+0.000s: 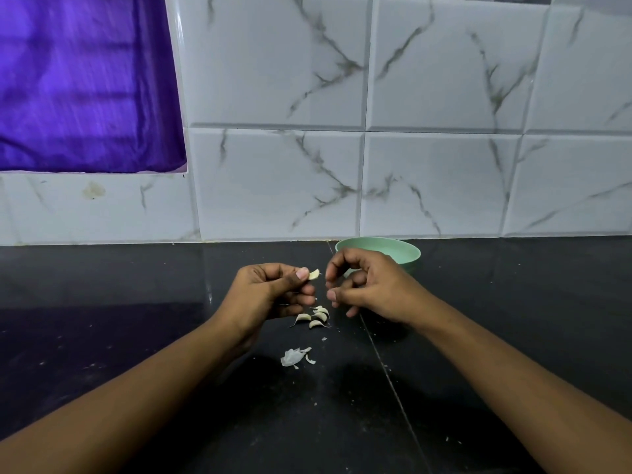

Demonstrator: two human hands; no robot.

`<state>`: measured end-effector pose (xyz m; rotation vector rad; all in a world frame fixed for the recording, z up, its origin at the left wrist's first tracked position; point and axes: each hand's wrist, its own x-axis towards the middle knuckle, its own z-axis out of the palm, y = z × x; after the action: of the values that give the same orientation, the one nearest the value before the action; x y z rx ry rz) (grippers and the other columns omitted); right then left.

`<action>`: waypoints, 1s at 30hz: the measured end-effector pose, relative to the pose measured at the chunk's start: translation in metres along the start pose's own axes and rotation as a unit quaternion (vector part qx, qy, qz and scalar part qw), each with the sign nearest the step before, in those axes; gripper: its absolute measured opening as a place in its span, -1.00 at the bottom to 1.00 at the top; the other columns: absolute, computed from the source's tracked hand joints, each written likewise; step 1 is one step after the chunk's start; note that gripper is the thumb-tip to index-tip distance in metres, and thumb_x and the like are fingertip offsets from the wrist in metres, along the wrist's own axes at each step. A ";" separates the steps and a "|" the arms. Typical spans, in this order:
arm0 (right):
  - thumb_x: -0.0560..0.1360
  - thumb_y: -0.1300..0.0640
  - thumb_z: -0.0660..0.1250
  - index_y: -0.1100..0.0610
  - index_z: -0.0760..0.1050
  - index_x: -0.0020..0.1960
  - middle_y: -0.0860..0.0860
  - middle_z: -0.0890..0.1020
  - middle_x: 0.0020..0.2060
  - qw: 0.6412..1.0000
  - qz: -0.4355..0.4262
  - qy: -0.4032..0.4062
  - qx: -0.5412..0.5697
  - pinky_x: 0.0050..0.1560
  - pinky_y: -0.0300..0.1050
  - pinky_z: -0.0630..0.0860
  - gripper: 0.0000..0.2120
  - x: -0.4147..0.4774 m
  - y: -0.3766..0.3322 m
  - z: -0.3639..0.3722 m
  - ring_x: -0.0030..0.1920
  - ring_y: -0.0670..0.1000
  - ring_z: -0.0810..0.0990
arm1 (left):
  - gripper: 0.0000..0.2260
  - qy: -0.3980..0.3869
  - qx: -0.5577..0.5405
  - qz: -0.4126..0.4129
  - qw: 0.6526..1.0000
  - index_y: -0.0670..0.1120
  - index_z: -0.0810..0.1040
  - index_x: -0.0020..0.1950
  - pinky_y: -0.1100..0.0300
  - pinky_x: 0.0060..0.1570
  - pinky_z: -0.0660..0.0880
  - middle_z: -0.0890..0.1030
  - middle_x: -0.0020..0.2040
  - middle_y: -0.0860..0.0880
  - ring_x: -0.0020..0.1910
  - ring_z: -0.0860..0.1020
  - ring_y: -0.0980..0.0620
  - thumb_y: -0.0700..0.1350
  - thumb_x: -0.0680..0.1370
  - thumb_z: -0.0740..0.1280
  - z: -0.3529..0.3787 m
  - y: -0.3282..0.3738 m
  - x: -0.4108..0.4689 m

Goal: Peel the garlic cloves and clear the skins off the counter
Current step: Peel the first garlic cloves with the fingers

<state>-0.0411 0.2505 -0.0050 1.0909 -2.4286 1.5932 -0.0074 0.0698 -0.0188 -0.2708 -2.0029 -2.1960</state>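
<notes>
Lying nearest on the dark counter point(136, 336) is a small heap of skins point(293, 358). Beyond it, a cluster of garlic cloves point(316, 319) sits below the hands. The left hand point(270, 292) pinches one clove point(314, 274). Just beside it, the right hand point(369, 289) curls loosely, seemingly holding nothing. Behind it stands a green bowl point(408, 254).

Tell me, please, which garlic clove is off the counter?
The clove pinched by the left hand; the other cloves lie together on the counter.

Green bowl point(412, 260) half behind right hand point(372, 289); curtain point(85, 80) cropped.
</notes>
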 end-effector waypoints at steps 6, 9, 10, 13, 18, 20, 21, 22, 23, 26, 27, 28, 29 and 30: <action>0.40 0.34 0.45 -0.01 0.49 -0.10 -0.10 0.61 -0.14 0.994 -0.082 0.072 -0.023 -0.24 -0.13 0.62 -0.72 -0.001 -0.003 0.008 -0.23 -0.16 0.57 | -0.86 -0.011 0.002 -0.009 1.000 -0.19 0.57 -0.25 0.30 -0.39 0.55 0.62 -0.38 -0.05 -0.42 0.61 0.09 -0.17 0.49 0.34 0.002 0.000 -0.001; 0.39 0.33 0.46 0.01 0.47 -0.07 -0.08 0.60 -0.20 0.991 -0.098 0.080 -0.044 -0.21 -0.26 0.57 -0.71 -0.001 -0.002 0.009 -0.22 -0.21 0.57 | -0.86 -0.014 -0.004 -0.012 1.000 -0.19 0.58 -0.25 0.30 -0.41 0.55 0.62 -0.37 -0.07 -0.42 0.61 0.08 -0.19 0.50 0.34 0.002 -0.001 -0.001; 0.38 0.33 0.47 0.02 0.47 -0.06 -0.08 0.59 -0.21 0.990 -0.102 0.084 -0.046 -0.21 -0.31 0.54 -0.71 -0.001 -0.002 0.009 -0.22 -0.21 0.57 | -0.86 -0.015 -0.004 -0.013 1.000 -0.19 0.58 -0.25 0.30 -0.41 0.55 0.62 -0.37 -0.07 -0.42 0.61 0.08 -0.19 0.50 0.34 0.002 -0.001 -0.001; 0.37 0.35 0.47 0.03 0.46 -0.06 -0.07 0.58 -0.25 0.988 -0.115 0.092 -0.049 -0.20 -0.36 0.49 -0.68 -0.001 -0.003 0.010 -0.22 -0.20 0.56 | -0.86 -0.015 -0.005 -0.015 1.000 -0.19 0.59 -0.25 0.30 -0.40 0.55 0.62 -0.37 -0.08 -0.42 0.62 0.07 -0.19 0.50 0.34 0.003 -0.001 -0.001; 0.37 0.34 0.48 0.02 0.46 -0.04 -0.08 0.57 -0.26 0.986 -0.128 0.092 -0.059 -0.18 -0.38 0.46 -0.67 -0.002 -0.002 0.010 -0.22 -0.21 0.56 | -0.87 -0.011 -0.006 -0.008 1.000 -0.21 0.58 -0.23 0.30 -0.40 0.55 0.62 -0.38 -0.08 -0.42 0.62 0.07 -0.20 0.50 0.34 0.004 -0.003 -0.001; 0.38 0.33 0.48 0.00 0.45 -0.05 -0.10 0.57 -0.26 0.985 -0.128 0.091 -0.072 -0.16 -0.39 0.44 -0.68 -0.002 -0.001 0.010 -0.21 -0.20 0.55 | -0.87 -0.008 -0.004 -0.004 1.000 -0.21 0.58 -0.24 0.30 -0.40 0.55 0.62 -0.38 -0.08 -0.42 0.62 0.07 -0.20 0.49 0.34 0.004 -0.003 -0.001; 0.38 0.32 0.47 -0.01 0.45 -0.05 -0.11 0.56 -0.27 0.985 -0.128 0.090 -0.076 -0.18 -0.39 0.43 -0.68 -0.002 -0.001 0.010 -0.21 -0.19 0.55 | -0.87 -0.007 -0.004 -0.001 1.000 -0.21 0.58 -0.24 0.30 -0.39 0.56 0.62 -0.38 -0.08 -0.42 0.62 0.07 -0.20 0.49 0.35 0.004 -0.003 -0.001; 0.39 0.32 0.47 0.00 0.46 -0.05 -0.12 0.56 -0.27 0.985 -0.127 0.089 -0.077 -0.19 -0.40 0.42 -0.69 -0.001 0.000 0.010 -0.21 -0.19 0.54 | -0.87 -0.006 -0.004 0.002 1.000 -0.21 0.58 -0.24 0.29 -0.39 0.56 0.62 -0.38 -0.09 -0.42 0.62 0.06 -0.20 0.49 0.35 0.005 -0.004 -0.001; 0.39 0.32 0.46 0.01 0.46 -0.05 -0.11 0.56 -0.26 0.985 -0.126 0.088 -0.074 -0.21 -0.40 0.41 -0.70 -0.001 0.000 0.010 -0.21 -0.18 0.54 | -0.87 -0.006 -0.004 0.004 1.000 -0.21 0.59 -0.24 0.29 -0.38 0.56 0.63 -0.38 -0.09 -0.41 0.62 0.06 -0.20 0.48 0.35 0.004 -0.004 -0.001; 0.39 0.33 0.46 0.05 0.47 -0.04 -0.09 0.56 -0.27 0.986 -0.126 0.090 -0.062 -0.23 -0.42 0.40 -0.72 -0.002 0.000 0.011 -0.22 -0.20 0.54 | -0.86 -0.003 -0.003 0.011 1.000 -0.21 0.59 -0.25 0.30 -0.38 0.56 0.63 -0.37 -0.09 -0.41 0.62 0.07 -0.20 0.49 0.35 0.005 -0.004 0.000; 0.39 0.34 0.46 0.06 0.47 -0.05 -0.08 0.56 -0.27 0.986 -0.126 0.086 -0.062 -0.23 -0.42 0.40 -0.72 -0.003 0.000 0.013 -0.23 -0.20 0.54 | -0.86 0.000 -0.001 0.012 1.000 -0.20 0.59 -0.25 0.30 -0.38 0.56 0.63 -0.37 -0.10 -0.41 0.62 0.07 -0.20 0.49 0.35 0.005 -0.004 0.001; 0.38 0.35 0.46 0.06 0.47 -0.05 -0.08 0.56 -0.28 0.987 -0.125 0.080 -0.064 -0.23 -0.42 0.41 -0.72 -0.003 0.000 0.014 -0.25 -0.21 0.53 | -0.86 0.002 0.000 0.011 1.000 -0.21 0.59 -0.25 0.30 -0.38 0.56 0.63 -0.36 -0.10 -0.41 0.62 0.07 -0.19 0.48 0.36 0.005 -0.005 0.001; 0.38 0.36 0.46 0.06 0.47 -0.06 -0.09 0.57 -0.29 0.987 -0.123 0.073 -0.066 -0.23 -0.41 0.41 -0.72 -0.004 0.000 0.016 -0.26 -0.21 0.53 | -0.86 0.004 0.000 0.010 1.000 -0.21 0.59 -0.25 0.30 -0.38 0.56 0.64 -0.35 -0.11 -0.41 0.62 0.07 -0.17 0.47 0.36 0.005 -0.005 0.001; 0.38 0.36 0.46 0.05 0.47 -0.08 -0.09 0.57 -0.30 0.988 -0.120 0.066 -0.067 -0.23 -0.39 0.42 -0.72 -0.004 -0.001 0.016 -0.27 -0.21 0.53 | -0.86 0.005 0.002 0.010 1.000 -0.20 0.58 -0.25 0.30 -0.38 0.55 0.64 -0.34 -0.12 -0.41 0.62 0.07 -0.17 0.47 0.37 0.005 -0.006 0.001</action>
<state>-0.0322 0.2391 -0.0136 1.1633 -2.1884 1.3614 -0.0093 0.0750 -0.0239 -0.2785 -1.9899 -2.1779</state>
